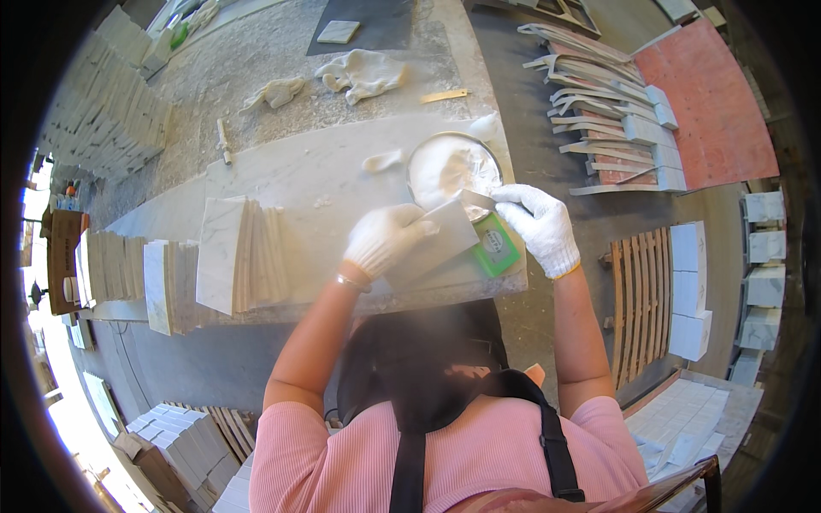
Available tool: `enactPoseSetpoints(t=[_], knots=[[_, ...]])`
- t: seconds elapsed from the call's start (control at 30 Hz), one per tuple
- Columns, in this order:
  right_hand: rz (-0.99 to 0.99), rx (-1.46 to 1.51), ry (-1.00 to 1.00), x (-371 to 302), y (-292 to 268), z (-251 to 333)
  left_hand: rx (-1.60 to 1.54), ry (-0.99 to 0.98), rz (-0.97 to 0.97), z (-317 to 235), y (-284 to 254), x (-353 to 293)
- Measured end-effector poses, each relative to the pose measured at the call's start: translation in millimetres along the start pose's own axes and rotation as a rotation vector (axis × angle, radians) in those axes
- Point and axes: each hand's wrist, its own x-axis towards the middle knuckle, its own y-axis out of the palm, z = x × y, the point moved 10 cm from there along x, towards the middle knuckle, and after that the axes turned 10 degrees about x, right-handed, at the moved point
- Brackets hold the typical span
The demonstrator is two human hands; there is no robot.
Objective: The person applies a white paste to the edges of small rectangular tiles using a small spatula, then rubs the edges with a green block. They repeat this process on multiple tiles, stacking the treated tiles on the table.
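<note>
My left hand (382,239), in a white knit glove, grips a flat pale stone tile (446,238) by its left side and holds it tilted above the table's near edge. My right hand (542,224), also gloved, is closed on a small putty knife (477,200), with the blade at the tile's upper corner. Just beyond, a round metal bowl (413,154) holds white paste or powder (443,164). Under the tile's right side lies a bright green, flat, square item (497,245), partly hidden.
Rows of upright tiles (224,256) stand left of my left hand. Crumpled gloves or rags (366,75), a yellow strip (444,96) and a dark mat (359,26) lie farther back. Tile stacks (103,94) fill the far left. Beyond the table's right edge is a wooden pallet (641,308).
</note>
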Motion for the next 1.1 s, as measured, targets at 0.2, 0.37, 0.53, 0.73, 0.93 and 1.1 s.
enactPoseSetpoints(t=[0.2, 0.37, 0.53, 0.73, 0.93, 1.1], knots=[[-0.052, -0.122, -0.14, -2, -5, 17, -0.008, -0.013, 0.007, 2, 1, 0], [-0.009, 0.138, 0.081, -1, -4, -14, -0.031, -0.025, 0.023, 4, 2, 1], [0.014, 0.296, 0.226, -4, 7, -42, -0.069, -0.003, 0.004, 5, 2, 1], [0.019, 0.209, 0.257, -8, 5, -49, -0.077, -0.008, 0.012, 6, 3, 1], [-0.001, 0.235, 0.225, -10, -3, -40, -0.072, -0.01, 0.014, 6, 3, 2], [-0.118, 0.043, 0.142, -1, -19, -30, -0.103, -0.014, 0.03, 9, 5, 2]])
